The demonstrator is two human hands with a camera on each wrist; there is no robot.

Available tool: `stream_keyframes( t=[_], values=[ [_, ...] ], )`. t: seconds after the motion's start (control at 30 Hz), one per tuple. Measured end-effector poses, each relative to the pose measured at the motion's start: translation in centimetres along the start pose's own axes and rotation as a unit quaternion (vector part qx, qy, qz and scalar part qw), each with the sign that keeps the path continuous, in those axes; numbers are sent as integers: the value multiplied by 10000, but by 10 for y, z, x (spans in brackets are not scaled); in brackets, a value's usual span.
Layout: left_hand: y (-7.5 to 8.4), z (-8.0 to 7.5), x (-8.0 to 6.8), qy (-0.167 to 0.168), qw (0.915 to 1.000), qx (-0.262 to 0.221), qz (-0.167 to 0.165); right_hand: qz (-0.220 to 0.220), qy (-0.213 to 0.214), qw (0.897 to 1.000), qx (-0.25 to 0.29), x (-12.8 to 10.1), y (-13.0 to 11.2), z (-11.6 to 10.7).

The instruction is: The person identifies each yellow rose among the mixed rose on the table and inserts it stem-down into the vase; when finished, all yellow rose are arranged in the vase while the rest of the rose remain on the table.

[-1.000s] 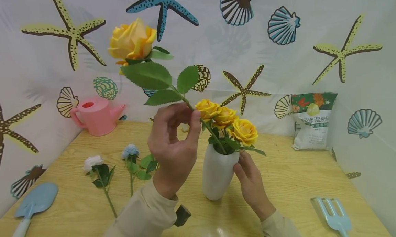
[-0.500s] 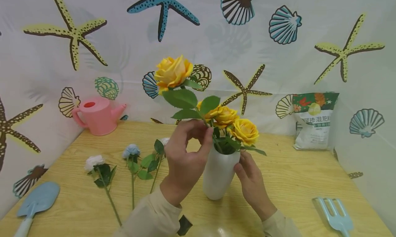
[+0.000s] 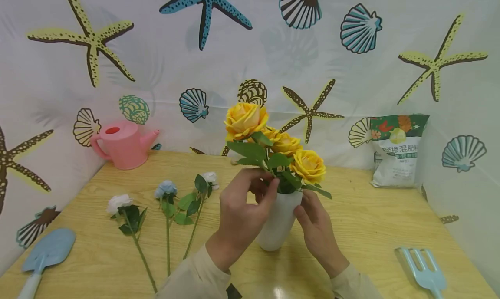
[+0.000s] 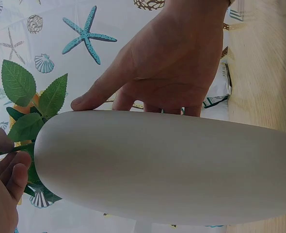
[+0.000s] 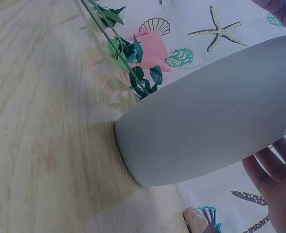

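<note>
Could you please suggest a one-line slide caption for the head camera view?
Left hand pinches a yellow rose stem at the white vase mouth while the right hand steadies the vase.

I see a yellow rose [image 3: 245,118] standing tallest in the white vase [image 3: 278,223], its green stem pinched right at the mouth beside three shorter yellow roses [image 3: 298,158]. The vase is smooth, matte and tapered, upright on the wooden counter [image 3: 375,229], steadied from its right side.

Bright, even light, soft shadows; wrist views slightly blurred.
</note>
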State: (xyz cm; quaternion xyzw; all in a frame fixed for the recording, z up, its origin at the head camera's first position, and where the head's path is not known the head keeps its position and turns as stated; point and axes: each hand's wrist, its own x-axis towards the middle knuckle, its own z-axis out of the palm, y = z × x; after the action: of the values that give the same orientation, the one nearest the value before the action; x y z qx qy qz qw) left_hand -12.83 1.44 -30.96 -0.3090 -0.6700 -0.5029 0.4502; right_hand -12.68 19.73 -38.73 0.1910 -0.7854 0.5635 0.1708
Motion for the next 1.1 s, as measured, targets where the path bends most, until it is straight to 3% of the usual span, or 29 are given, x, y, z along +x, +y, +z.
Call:
stream_keyframes(
  t=[0.3,0.63,1.1],
  values=[
    [1,-2,-3,-10,9996,-263,-128,21,15,10000,-30,0,-1,1],
    [2,-2,-3,258,9983,-494,-160,39,-11,10000,3,1,-2,2],
    [1,-5,-10,-33,9983,434,-381,-92,-64,9999,70,1,3,2]
  ],
)
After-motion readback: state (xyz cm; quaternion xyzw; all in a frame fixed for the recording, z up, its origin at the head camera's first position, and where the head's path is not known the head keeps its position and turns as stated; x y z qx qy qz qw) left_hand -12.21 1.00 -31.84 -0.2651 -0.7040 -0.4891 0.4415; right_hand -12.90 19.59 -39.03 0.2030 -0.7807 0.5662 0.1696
